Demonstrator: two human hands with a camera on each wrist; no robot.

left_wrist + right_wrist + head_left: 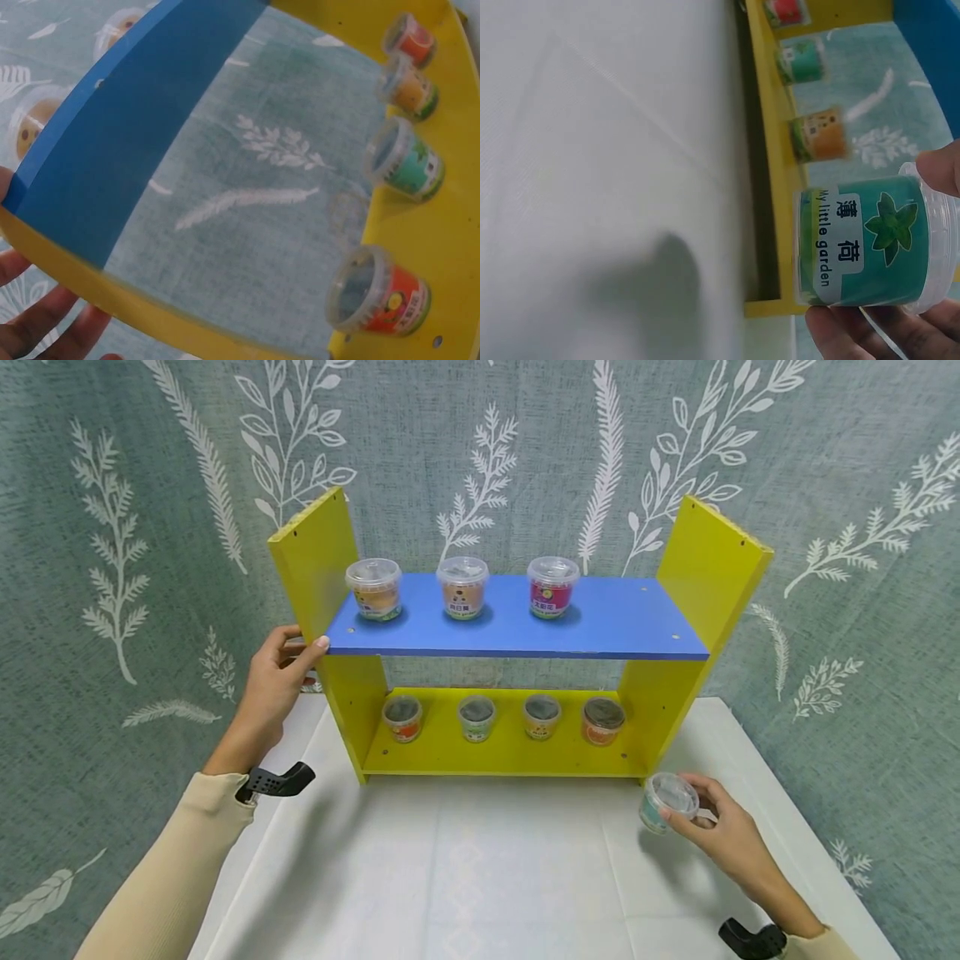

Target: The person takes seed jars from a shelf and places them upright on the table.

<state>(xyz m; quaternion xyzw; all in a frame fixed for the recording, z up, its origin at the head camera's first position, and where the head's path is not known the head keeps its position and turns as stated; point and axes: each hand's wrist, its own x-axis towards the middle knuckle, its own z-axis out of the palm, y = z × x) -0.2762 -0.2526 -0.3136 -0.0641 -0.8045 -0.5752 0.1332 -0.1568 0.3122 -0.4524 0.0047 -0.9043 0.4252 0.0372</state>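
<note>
In the head view my right hand holds a small clear plastic tub by its lidded upper part, just in front of the shelf's lower right corner. The right wrist view shows the tub's green label with a leaf picture and the words "My little garden". My left hand grips the shelf's yellow left side panel at the height of the blue board. Its thumb lies at the front edge, and its other fingers reach round the panel's outer side.
Three lidded tubs, among them a pink-labelled tub, stand on the blue board. Several more, including an orange-labelled tub, line the yellow lower board. A white cloth covers the table; a leaf-patterned curtain hangs behind.
</note>
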